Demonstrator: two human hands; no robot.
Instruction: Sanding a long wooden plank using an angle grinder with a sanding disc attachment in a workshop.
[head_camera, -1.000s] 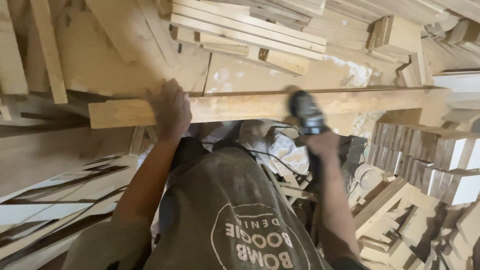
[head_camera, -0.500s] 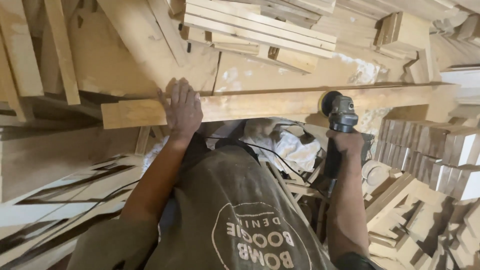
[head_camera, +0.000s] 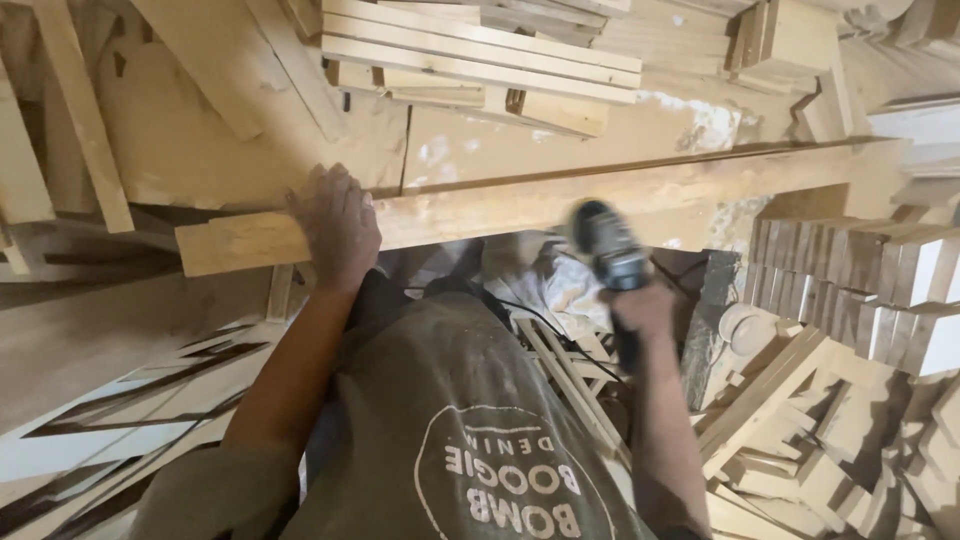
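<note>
Across the cluttered workshop floor, head view: long wooden plank (head_camera: 520, 205) is lying crosswise | left hand (head_camera: 335, 225) is pressing flat, fingers spread, near its left end | right hand (head_camera: 640, 305) is gripping a blurred power sander (head_camera: 605, 245) against its near edge | stacked slats (head_camera: 480, 55) beyond.

Olive-grey short-sleeved shirt, white print

A long plank (head_camera: 520, 205) of pale, raw wood, matt and dusty, with visible grain. The power tool (head_camera: 608, 248) has a dark, matt plastic-looking body, blurred. Stacked boards (head_camera: 480, 55) and small blocks (head_camera: 850, 270) are bare, unfinished wood. The person's shirt (head_camera: 450, 430) is matt grey-green cloth.
</note>
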